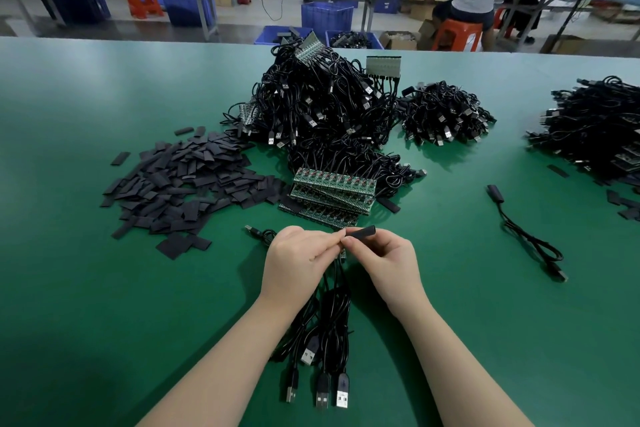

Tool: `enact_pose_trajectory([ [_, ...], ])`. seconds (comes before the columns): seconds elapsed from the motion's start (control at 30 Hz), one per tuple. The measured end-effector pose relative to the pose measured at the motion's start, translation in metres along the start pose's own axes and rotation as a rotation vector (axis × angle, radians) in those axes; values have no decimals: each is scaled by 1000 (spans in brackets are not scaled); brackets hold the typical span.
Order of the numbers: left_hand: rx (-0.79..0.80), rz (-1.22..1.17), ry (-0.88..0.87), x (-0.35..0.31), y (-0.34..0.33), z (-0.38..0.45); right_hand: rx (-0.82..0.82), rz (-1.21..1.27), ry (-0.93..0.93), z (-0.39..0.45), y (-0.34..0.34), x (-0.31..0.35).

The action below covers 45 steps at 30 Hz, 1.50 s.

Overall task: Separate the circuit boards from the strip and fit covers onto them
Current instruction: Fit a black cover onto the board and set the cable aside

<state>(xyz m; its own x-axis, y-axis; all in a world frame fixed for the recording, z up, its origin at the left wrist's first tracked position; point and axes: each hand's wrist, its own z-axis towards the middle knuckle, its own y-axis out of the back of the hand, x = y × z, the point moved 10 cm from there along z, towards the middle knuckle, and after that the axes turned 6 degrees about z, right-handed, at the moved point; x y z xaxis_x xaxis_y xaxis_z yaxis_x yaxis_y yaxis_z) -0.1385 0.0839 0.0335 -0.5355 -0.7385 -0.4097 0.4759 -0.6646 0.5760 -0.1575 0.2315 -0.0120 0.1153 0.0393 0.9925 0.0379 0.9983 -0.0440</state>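
- The right hand [384,255] pinches a short black tube-shaped cover [360,231] between thumb and forefinger, just above the green work table [104,288], a little in from the middle of its near edge.
- The left hand [298,256] meets it from the other side with its fingers curled and pinched; it seems to grip the small board end of a black cable, but the board itself is hidden behind the fingers, so I cannot tell exactly how it is held.
- Several thin black USB cables [329,340] trail from the hands toward the near edge, plugs lying flat on the mat.
- The cover looks light, soft and thin-walled; I judge it flattens easily, so it is best held at the sides near its mouth, lightly enough to keep the opening round.
- The board is probably small, stiff and brittle at its solder joints; take it by its edges or where the cable joins, not by the wire alone.
- A stack of green circuit board strips [329,196] with cables attached lies just beyond the hands, toward the table's middle; snapping boards off should call for support close to the break line.
- A loose heap of flat black covers [180,184] sits to the left of the strips.
- A big tangle of black cables [322,104] lies toward the far edge, and one finished-looking cable [526,236] lies alone to the right.
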Motion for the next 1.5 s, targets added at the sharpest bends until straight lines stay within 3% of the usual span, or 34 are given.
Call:
enact_pose_trajectory([
  [0.3,-23,6,75,4,4,2,-21,157,-40,1,5,-4],
  [0.63,-94,2,-20,1,11,2,25,53,58,0,2,8],
  [1.23,70,2,201,17,3,-1,44,17,55,0,1,6],
  [1.5,137,2,106,7,-2,0,69,-49,69,1,0,7],
])
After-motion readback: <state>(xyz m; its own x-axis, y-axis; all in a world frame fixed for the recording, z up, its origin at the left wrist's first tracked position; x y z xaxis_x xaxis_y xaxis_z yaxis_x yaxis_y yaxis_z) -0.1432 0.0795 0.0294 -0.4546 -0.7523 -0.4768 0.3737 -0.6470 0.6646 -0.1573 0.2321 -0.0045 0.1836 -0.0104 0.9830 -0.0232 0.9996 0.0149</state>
